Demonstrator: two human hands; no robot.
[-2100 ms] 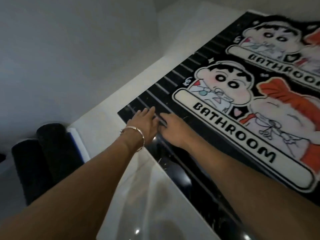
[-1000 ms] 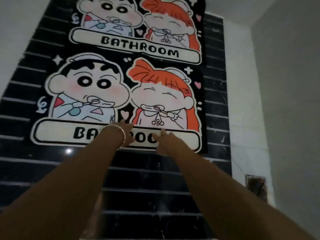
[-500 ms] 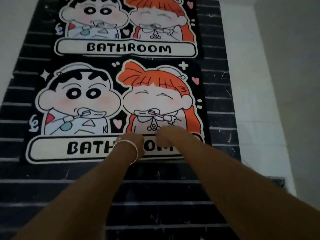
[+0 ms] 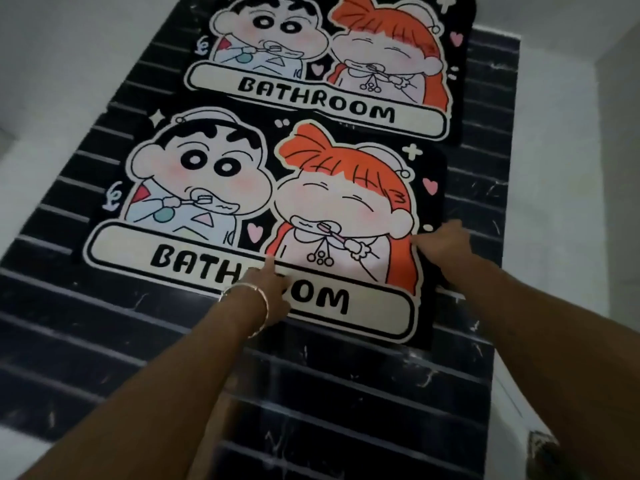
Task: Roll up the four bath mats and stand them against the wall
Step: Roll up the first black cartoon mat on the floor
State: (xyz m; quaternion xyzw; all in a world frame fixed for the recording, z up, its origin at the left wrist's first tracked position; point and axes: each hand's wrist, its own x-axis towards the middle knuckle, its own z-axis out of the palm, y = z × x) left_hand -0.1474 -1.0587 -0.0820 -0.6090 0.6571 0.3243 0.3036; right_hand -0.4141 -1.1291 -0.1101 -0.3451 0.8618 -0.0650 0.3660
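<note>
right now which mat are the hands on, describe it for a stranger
Find the black striped floor strip between white tiles. Two matching cartoon BATHROOM mats lie on it. Unlike the farther mat, the nearer mat has the left hand on its lettering and the right hand at its right edge.

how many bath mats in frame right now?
2. Near mat lies flat on the striped floor, left hand and right hand on it. Far mat lies flat just beyond, top cropped. Others may be out of frame.

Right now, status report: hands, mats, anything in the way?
Left hand flat on near mat, right hand at its right edge, fingers straight. Near mat and far mat both flat, unrolled. Nothing seen on them.
</note>
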